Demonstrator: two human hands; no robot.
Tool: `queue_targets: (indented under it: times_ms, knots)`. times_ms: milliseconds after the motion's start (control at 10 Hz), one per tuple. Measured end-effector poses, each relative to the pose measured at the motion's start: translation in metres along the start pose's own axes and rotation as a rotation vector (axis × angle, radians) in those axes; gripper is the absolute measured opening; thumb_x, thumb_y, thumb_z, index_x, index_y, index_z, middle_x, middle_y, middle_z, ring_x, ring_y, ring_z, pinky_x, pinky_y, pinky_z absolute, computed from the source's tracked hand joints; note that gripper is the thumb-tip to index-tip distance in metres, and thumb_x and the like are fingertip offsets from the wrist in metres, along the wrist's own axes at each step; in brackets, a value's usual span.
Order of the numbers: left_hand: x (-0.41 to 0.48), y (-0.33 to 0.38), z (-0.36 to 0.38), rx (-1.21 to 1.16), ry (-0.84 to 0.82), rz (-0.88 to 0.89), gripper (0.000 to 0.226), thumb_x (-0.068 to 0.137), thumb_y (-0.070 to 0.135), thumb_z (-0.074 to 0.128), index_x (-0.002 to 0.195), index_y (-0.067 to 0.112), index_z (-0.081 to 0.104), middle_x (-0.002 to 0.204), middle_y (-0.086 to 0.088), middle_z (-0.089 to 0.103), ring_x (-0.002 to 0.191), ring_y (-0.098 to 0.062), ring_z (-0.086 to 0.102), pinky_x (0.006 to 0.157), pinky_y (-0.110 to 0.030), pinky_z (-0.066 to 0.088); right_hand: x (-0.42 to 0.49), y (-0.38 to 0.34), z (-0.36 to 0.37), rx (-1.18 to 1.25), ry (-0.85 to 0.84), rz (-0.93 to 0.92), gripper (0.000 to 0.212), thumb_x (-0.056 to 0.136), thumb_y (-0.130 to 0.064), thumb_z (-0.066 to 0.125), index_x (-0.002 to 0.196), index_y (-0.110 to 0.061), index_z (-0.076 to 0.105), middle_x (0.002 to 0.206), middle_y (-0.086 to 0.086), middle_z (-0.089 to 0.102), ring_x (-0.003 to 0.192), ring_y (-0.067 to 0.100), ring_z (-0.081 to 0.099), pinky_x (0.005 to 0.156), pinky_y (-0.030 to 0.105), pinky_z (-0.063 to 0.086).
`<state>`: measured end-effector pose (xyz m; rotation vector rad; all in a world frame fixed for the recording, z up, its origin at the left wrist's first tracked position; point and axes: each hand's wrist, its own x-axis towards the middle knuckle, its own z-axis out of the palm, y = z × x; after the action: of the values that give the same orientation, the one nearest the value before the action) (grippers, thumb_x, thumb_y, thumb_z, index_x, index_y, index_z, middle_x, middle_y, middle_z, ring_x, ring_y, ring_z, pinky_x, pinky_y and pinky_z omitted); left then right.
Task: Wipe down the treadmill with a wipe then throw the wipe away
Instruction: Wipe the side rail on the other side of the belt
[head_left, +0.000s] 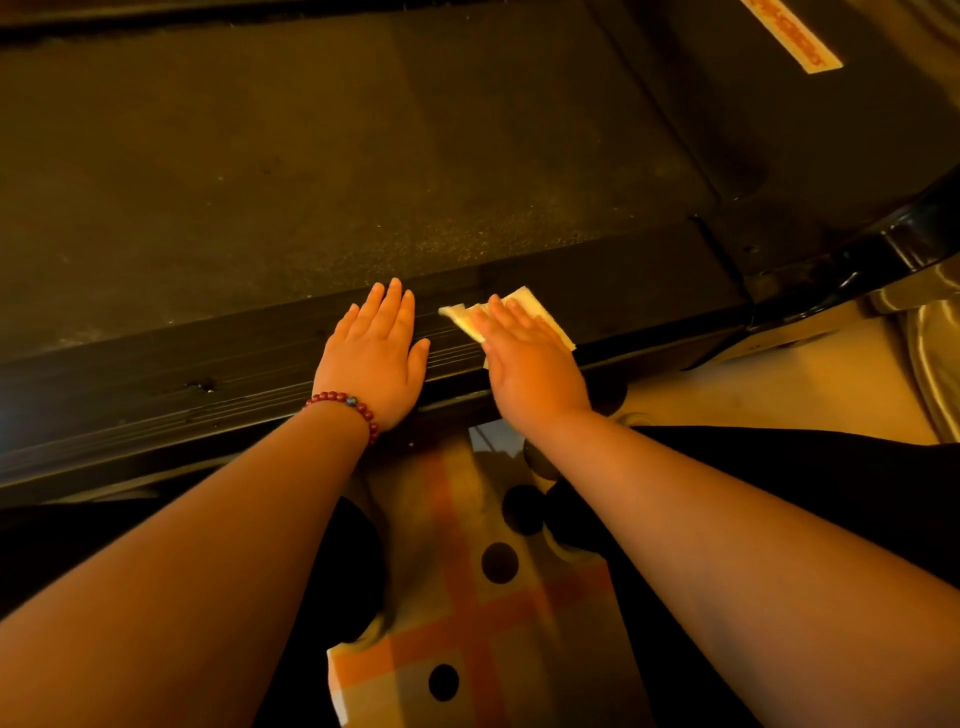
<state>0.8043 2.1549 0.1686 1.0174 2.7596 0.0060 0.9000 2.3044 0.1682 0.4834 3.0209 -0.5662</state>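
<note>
Head view: wipe (462, 318) pressed flat beneath right grip (530, 358)

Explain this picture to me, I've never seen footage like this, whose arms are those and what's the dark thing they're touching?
The one picture comes from a camera worn on a person's head, looking down at their own arms. The dark thing is a treadmill: the wide rough belt, and nearer, its ribbed side rail. The left hand, with a red bead bracelet, rests flat on the rail. The right hand presses a pale wipe flat onto the rail beside it.
</note>
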Motion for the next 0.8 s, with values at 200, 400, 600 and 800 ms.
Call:
queue_targets:
  times_ms: [200,400,600,800]
  knots:
    - [0.000,-0.001,0.001,0.006,0.008,0.002,0.060,0.103,0.041,0.016,0.154,0.011,0.002,0.162,-0.007,-0.004,0.149,-0.021,-0.005,0.119,-0.036,0.001,0.011,0.004,-0.001,-0.066,0.075,0.212,0.054,0.102,-0.015,0.039,0.152,-0.023,0.019,0.161,0.003,0.015,0.148,0.023,0.011,0.116,0.038,0.020]
    - [0.000,0.000,0.001,0.012,0.013,-0.003,0.060,0.103,0.041,0.015,0.153,0.012,0.002,0.162,-0.007,-0.004,0.149,-0.020,-0.004,0.119,-0.035,0.000,0.015,0.004,-0.007,-0.024,-0.049,-0.095,0.052,0.103,-0.015,0.036,0.153,-0.025,0.021,0.161,0.000,0.016,0.148,0.020,0.013,0.116,0.038,0.020]
    - [0.000,0.000,0.001,0.002,0.012,0.001,0.060,0.103,0.041,0.016,0.154,0.012,0.002,0.162,-0.007,-0.003,0.149,-0.021,-0.004,0.119,-0.035,0.001,0.041,0.012,-0.009,-0.152,0.021,0.248,0.056,0.102,-0.014,0.040,0.152,-0.022,0.016,0.161,0.005,0.011,0.147,0.025,0.014,0.113,0.041,0.027]
    - [0.000,0.000,0.000,-0.014,0.017,-0.003,0.060,0.103,0.040,0.018,0.154,0.012,0.003,0.162,-0.007,-0.002,0.149,-0.021,-0.003,0.119,-0.035,0.001,0.033,-0.006,-0.004,-0.093,-0.099,-0.107,0.055,0.104,-0.014,0.035,0.154,-0.026,0.015,0.162,0.000,0.009,0.149,0.021,0.007,0.118,0.042,0.019]
